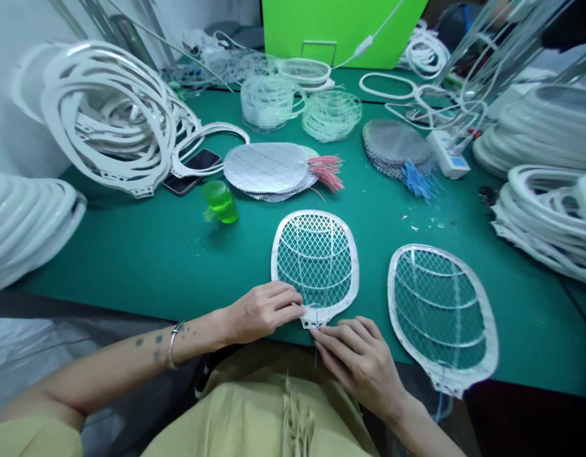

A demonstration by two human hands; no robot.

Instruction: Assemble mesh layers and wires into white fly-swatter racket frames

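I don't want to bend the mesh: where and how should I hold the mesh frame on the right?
Probably by the bottom tab of that mesh frame, coming from the near side, thumb above and fingers beneath: it lies flat, and the tab juts past the green table's edge. Avoid the blue wire hanging there.

Both hands [262, 313] close together, palms down, fingers [339, 337] bent

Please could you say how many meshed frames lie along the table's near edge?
2: first frame at the left hand and right hand, second frame to its right. None seems hidden.
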